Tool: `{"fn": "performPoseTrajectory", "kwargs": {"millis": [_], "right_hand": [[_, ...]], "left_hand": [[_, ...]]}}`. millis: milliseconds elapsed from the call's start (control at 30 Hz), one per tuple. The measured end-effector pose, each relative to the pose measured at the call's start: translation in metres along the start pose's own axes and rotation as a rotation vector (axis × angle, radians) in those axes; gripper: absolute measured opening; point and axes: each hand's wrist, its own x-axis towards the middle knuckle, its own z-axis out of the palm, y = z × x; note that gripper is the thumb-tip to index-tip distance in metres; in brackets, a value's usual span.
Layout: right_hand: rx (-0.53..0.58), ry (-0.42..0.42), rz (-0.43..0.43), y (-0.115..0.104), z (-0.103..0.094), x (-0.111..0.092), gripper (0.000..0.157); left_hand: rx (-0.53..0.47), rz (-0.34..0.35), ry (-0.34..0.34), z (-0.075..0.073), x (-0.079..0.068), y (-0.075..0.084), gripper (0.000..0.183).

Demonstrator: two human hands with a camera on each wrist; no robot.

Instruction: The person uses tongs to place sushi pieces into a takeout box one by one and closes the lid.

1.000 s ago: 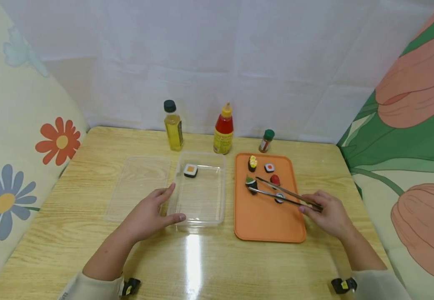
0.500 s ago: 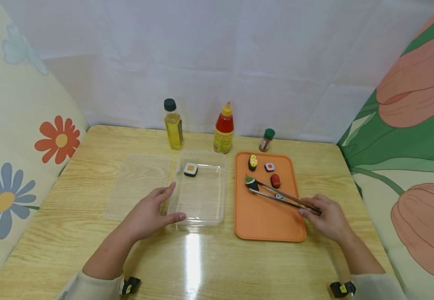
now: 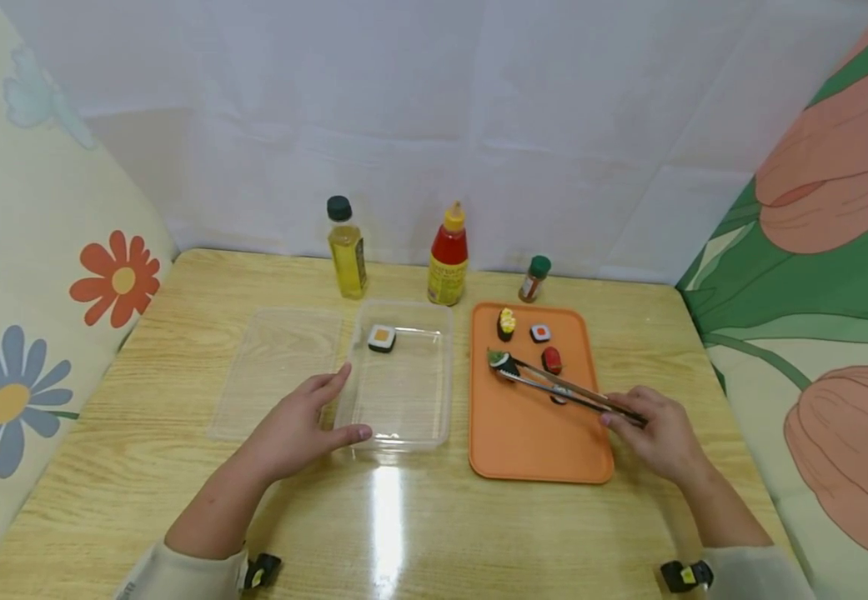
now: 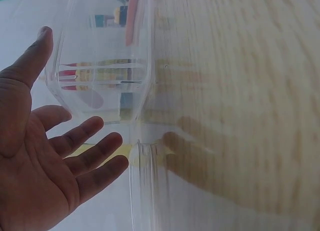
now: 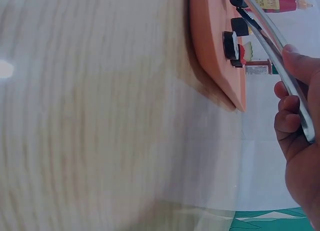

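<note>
My right hand (image 3: 659, 429) grips metal tongs (image 3: 576, 396) near their closed end, over the orange tray (image 3: 539, 450). Between the tong tips is a dark cone-shaped sushi piece (image 3: 504, 364) with a green top, at the tray's left side. In the right wrist view, thumb and curled fingers hold the tongs (image 5: 272, 48). My left hand (image 3: 298, 429) is spread at the left side of a clear plastic box (image 3: 403, 400), thumb at its near corner. A square sushi roll (image 3: 382, 338) with an orange centre sits in the box's far left corner.
On the tray lie a yellow-topped sushi (image 3: 506, 323), a roll with a red centre (image 3: 540, 333), a red-topped sushi (image 3: 551, 360) and a roll (image 3: 559, 395) partly behind the tongs. Behind stand an oil bottle (image 3: 347, 258), sauce bottle (image 3: 447, 262) and spice jar (image 3: 534, 279). A clear lid (image 3: 276, 367) lies left.
The tongs have closed around the dark cone-shaped sushi, which has tipped slightly to the left. The left hand and the box have stayed in place.
</note>
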Motion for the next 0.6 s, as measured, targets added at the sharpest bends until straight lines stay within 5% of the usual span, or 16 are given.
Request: {"fn": "performPoseTrajectory", "kwargs": {"millis": [600], "right_hand": [[0.016,-0.01,-0.019,-0.008,-0.014,0.014,0.032]], "left_hand": [[-0.004,-0.001,0.007,0.001,0.001,0.0,0.114]]}}
